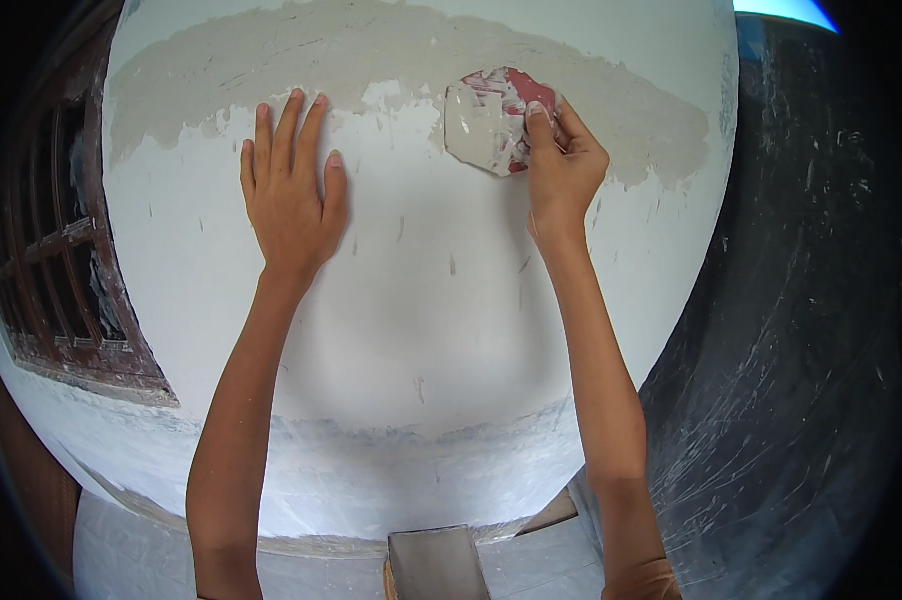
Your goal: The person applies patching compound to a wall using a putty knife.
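Seemingly spreading grey filler [321,50] across white wall [441,260]. Pinching smeared red spreader [486,125] between thumb and fingers of right hand [566,170], holding it over filler's ragged lower edge. Holding left hand [296,205] spread, apparently bracing against wall. Probably needing next to flatten spreader, pressing evenly while smoothing edge.

Left hand [294,200] splayed flat, right hand [563,165] pinching, both arms stretched forward.

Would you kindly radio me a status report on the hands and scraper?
Left hand spread against white wall. Right hand gripping paste-smeared red scraper, over beige band. No obstruction seen around scraper.
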A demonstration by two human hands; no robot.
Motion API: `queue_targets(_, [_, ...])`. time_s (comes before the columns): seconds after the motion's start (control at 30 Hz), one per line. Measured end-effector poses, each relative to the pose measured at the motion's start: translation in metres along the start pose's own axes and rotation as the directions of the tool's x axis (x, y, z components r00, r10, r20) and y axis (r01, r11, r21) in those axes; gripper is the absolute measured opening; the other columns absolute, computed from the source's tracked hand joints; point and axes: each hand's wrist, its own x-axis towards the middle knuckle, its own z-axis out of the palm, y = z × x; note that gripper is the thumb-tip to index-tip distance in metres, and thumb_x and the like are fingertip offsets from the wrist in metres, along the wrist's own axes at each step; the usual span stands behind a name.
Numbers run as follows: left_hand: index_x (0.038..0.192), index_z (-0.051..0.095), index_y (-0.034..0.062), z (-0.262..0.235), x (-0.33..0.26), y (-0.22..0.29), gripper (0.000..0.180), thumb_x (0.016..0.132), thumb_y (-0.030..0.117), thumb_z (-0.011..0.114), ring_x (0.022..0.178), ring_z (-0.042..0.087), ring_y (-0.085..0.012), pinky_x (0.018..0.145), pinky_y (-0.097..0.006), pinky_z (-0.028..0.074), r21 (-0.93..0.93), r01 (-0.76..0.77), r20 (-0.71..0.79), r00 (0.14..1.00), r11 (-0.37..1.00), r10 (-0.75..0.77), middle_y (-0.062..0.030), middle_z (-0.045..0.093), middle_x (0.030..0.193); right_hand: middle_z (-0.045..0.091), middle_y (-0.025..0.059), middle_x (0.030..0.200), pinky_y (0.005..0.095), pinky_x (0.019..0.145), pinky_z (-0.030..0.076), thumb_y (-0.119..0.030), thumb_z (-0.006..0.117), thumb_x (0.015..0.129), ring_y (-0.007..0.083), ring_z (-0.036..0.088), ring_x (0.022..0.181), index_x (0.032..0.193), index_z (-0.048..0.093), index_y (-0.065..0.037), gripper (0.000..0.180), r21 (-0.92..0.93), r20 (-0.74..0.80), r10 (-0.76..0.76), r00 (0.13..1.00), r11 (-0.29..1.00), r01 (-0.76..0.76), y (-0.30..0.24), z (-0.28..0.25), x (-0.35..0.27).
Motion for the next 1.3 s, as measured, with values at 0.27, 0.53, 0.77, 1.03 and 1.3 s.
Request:
queue_targets(0.27, [0.143,0.048,0.0187,0.001,0.002,0.009,0.052,0.092,0.024,0.048,0.146,0.027,-0.0300,0.118,-0.051,0.016,-0.008,0.000,0.015,1.000,1.000,0.000,-0.0059,0.042,0.151,0.069,0.0144,0.106,0.0258,0.083,0.051,-0.008,0.060,0.094,0.0149,0.065,0.096,0.124,0.059,0.010,0.035,0.224,-0.313,0.121,0.942,0.973,-0.051,-0.014,-0.035,-0.003])
queue_targets(0.53, [0.146,0.044,0.0167,-0.002,0.001,0.005,0.052,0.095,0.026,0.042,0.147,0.023,-0.0301,0.118,-0.050,0.014,0.017,0.021,0.030,0.999,1.000,-0.022,-0.0066,0.038,0.154,0.070,0.0104,0.096,0.0239,0.058,0.053,-0.007,0.056,0.095,0.0129,0.068,0.076,0.115,0.064,0.007,0.025,0.182,-0.322,0.109,0.940,0.982,-0.051,-0.007,-0.044,0.004])
queue_targets(0.77, [0.146,0.044,0.0178,-0.001,0.001,0.004,0.053,0.093,0.024,0.043,0.147,0.022,-0.0296,0.119,-0.050,0.014,0.018,0.001,0.019,1.000,1.000,-0.002,-0.0065,0.037,0.154,0.068,0.0168,0.114,0.0272,0.083,0.051,-0.013,0.065,0.091,0.0139,0.065,0.093,0.130,0.055,0.009,0.046,0.124,0.006,0.064,0.998,0.990,-0.064,-0.012,-0.006,0.000])
queue_targets(1.03, [0.147,0.043,0.0188,-0.003,0.003,0.013,0.054,0.093,0.026,0.045,0.147,0.022,-0.0285,0.119,-0.050,0.013,0.036,-0.015,0.091,0.996,0.999,0.011,-0.0057,0.036,0.155,0.070,0.0090,0.096,0.0242,0.052,0.049,-0.008,0.061,0.093,0.0082,0.062,0.069,0.122,0.061,0.008,0.032,0.191,-0.376,0.043,0.926,0.981,0.032,-0.024,-0.058,0.030])
queue_targets(1.3, [0.147,0.042,0.0181,-0.004,0.001,0.002,0.055,0.093,0.027,0.045,0.147,0.021,-0.0301,0.118,-0.051,0.012,0.034,-0.013,0.051,0.999,0.999,0.011,-0.0067,0.036,0.154,0.071,0.0132,0.100,0.0251,0.077,0.051,-0.010,0.063,0.092,0.0122,0.064,0.084,0.125,0.059,0.009,0.038,0.054,-0.100,0.005,0.995,0.999,0.000,-0.009,-0.018,0.021])
